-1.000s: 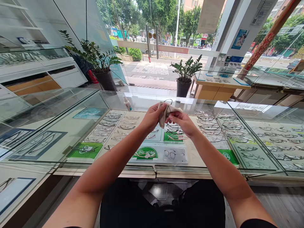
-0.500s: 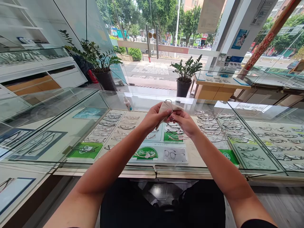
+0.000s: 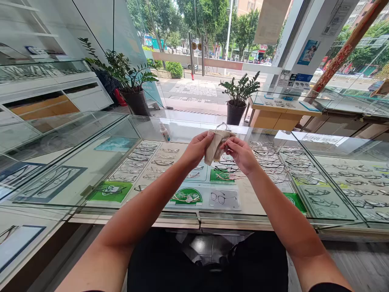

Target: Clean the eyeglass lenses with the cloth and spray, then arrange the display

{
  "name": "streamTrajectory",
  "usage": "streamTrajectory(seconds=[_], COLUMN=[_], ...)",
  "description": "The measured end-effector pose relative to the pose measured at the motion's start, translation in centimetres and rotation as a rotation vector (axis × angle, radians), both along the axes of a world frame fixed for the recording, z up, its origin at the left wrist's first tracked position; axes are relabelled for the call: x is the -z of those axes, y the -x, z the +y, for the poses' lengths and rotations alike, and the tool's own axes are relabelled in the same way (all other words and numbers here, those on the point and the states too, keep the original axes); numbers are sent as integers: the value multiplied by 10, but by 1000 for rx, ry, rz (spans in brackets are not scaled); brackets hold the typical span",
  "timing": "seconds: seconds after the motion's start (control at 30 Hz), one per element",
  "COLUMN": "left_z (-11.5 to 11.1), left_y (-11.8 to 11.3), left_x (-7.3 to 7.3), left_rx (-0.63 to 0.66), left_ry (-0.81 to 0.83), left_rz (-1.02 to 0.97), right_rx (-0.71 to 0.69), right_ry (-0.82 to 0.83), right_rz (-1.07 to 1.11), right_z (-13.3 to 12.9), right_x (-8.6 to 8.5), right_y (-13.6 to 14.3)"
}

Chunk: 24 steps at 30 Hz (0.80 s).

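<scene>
My left hand (image 3: pixel 198 148) pinches a beige cloth (image 3: pixel 213 147), which hangs down in folds from the fingers. On the other side my right hand (image 3: pixel 240 153) has its fingers closed on a pair of thin-framed eyeglasses (image 3: pixel 223 126). One rim of the glasses rises above the cloth; the rest is partly hidden behind the cloth and fingers. Both hands are close together above the glass display case (image 3: pixel 194 213).
A small spray bottle (image 3: pixel 164 133) stands on the case left of my hands. Under the glass lie rows of eyeglass frames (image 3: pixel 269 158) and a green card (image 3: pixel 109 191). Beyond the case are two potted plants (image 3: pixel 237 109) and a glass door (image 3: pixel 197 87).
The cloth, earlier bunched around the glasses between both hands, now hangs from my left hand. More of the glasses shows, and my right hand has moved slightly right and away from the left.
</scene>
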State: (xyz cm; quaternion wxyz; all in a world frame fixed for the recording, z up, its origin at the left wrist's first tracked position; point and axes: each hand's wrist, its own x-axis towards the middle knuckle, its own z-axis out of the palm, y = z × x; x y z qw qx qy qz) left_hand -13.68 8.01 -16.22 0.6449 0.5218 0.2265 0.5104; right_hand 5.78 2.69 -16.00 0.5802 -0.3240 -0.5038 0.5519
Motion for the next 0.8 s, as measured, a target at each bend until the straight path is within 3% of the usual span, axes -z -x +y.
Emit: streamTrajectory(seconds=[0.43,0.8], left_z=[9,-4], left_y=[2,-1], left_x=[1,-7], left_rx=[-330,-275], left_ry=[70,-98], left_rz=[30,19], right_rx=[9,102], right_ry=[-43,-106], right_rz=[-65,-189], right_z=[-4,-2], right_x=[-5,3], right_y=[-1,9])
